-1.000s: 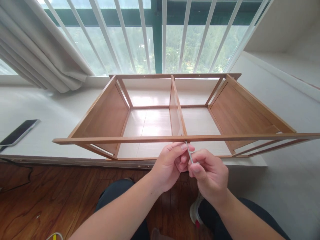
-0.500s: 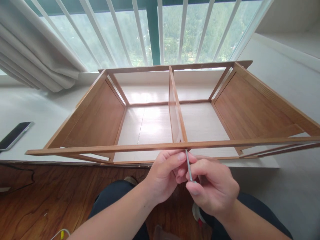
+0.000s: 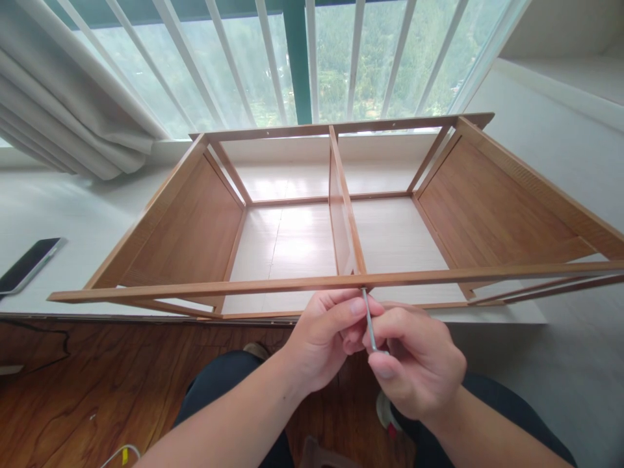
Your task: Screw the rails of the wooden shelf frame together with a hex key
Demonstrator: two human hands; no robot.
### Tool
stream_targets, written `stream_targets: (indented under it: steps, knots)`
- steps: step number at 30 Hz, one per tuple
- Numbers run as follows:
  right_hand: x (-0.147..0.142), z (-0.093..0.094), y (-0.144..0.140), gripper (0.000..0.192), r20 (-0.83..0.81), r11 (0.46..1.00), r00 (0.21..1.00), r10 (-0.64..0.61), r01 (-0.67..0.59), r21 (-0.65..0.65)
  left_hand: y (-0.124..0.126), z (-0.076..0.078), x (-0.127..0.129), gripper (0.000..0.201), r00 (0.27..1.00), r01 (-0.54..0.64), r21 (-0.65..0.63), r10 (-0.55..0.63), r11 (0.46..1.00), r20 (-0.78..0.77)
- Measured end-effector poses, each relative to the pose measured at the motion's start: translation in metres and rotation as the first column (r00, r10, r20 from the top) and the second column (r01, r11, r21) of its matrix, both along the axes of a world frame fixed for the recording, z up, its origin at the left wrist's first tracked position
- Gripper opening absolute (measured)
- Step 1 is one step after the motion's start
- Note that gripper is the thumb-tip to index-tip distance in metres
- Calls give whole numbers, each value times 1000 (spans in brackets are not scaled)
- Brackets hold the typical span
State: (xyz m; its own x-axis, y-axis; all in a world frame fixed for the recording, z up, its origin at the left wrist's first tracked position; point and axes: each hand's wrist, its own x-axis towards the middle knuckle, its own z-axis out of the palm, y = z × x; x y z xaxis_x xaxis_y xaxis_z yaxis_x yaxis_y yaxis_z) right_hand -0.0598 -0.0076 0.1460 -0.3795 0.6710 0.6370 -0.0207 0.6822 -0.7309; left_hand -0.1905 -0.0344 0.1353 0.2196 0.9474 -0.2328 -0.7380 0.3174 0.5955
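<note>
A thin metal hex key [image 3: 369, 320] runs from the front rail of a wooden frame [image 3: 273, 286] down toward me, its upper tip against the rail near the middle divider [image 3: 347, 208]. Around the short bent end, my right hand [image 3: 422, 367] is closed, thumb and curled fingers gripping it. My left hand [image 3: 322, 331] is closed too, its thumb and fingers pinching the shaft close under the rail. The screw head at the tip is too small to make out. Behind the rail stand the left side panel [image 3: 180, 221] and the right side panel [image 3: 502, 201].
The frame lies on a white window ledge [image 3: 117, 182] under a barred window. At the left, a phone [image 3: 29, 263] rests on the ledge, near a grey curtain [image 3: 73, 91]. Below is a wooden floor [image 3: 107, 383] with a cable [image 3: 127, 448]. A white wall borders the right side.
My right thumb and the bent end of the hex key have shifted slightly right, as the key turns a little. The left hand stays almost where it was.
</note>
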Motion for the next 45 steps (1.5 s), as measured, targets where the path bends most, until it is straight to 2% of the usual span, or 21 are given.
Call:
stream_targets:
  steps: [6, 21, 34, 45]
  knots:
    - [1, -2, 0, 35, 4, 1000, 1000, -17, 17, 11, 2, 1, 1, 28, 1000, -15, -19, 14, 1000, -14]
    - [1, -4, -1, 29, -52, 998, 998, 39, -41, -47, 2, -4, -1, 33, 999, 22, -43, -23, 999, -25]
    - [1, -11, -2, 22, -131, 989, 988, 81, -96, -109, 2, -4, 0, 29, 1000, 5, 5, -5, 1000, -12]
    - [2, -13, -4, 23, -126, 988, 989, 78, -93, -122, 3, -2, 1, 32, 999, 2, 1, -2, 1000, -34]
